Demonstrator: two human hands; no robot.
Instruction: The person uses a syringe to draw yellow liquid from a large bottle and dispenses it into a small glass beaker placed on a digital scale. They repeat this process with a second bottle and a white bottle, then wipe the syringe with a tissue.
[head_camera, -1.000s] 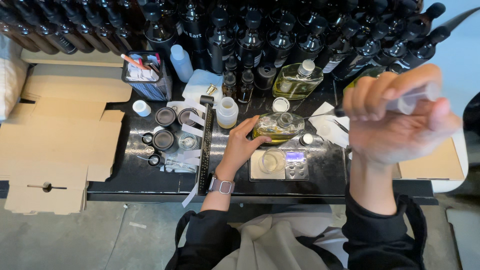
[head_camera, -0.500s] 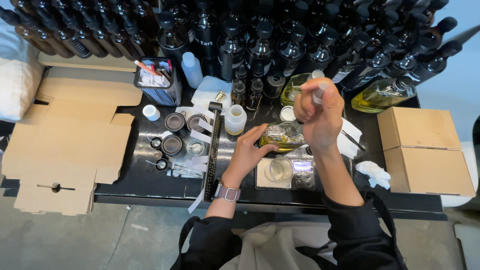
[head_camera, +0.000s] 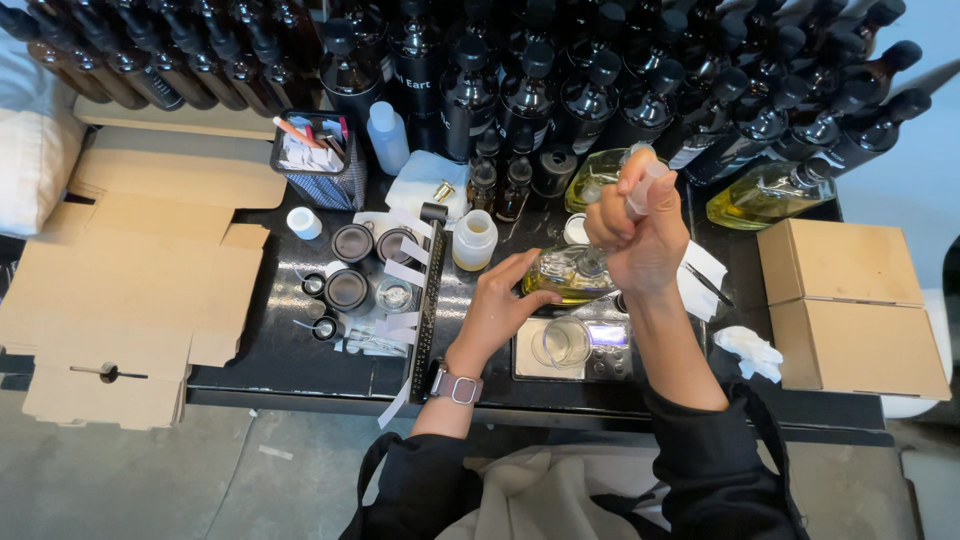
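Fingers: those of the right hand (head_camera: 640, 235) are curled tight about a clear pipette (head_camera: 643, 188), which is held upright, its tip hidden behind the knuckles; those of the left hand (head_camera: 500, 305) are wrapped loosely round a small glass bottle (head_camera: 568, 272) of yellow oil.
Bottle: kept on the black table (head_camera: 260, 350) just above the scale, steadied at its side so that its open neck stays under the raised pipette.
Pipette: held straight over the bottle's mouth, apparently so that liquid can be drawn or dropped without spilling; whether any is in it cannot be told.
Scale: a small silver scale (head_camera: 600, 350) is set just in front of the bottle, with an empty clear cup (head_camera: 562, 342) standing on it, close enough for a short reach.
Oil flasks: two larger flasks (head_camera: 770, 192) of yellow oil lie behind and to the right, near the hands.
Stock: rows of dark bottles (head_camera: 560, 70) are packed along the back edge, out of the working space.
Left side: round tins (head_camera: 350, 290), white label strips (head_camera: 400, 272) and a mesh basket (head_camera: 320, 160) are grouped beside a black ruler (head_camera: 428, 300).
Packing: flattened cartons (head_camera: 120, 290) are laid at the left, closed boxes (head_camera: 850, 300) at the right.
Wrist: a watch (head_camera: 455, 385) is worn on the left arm.
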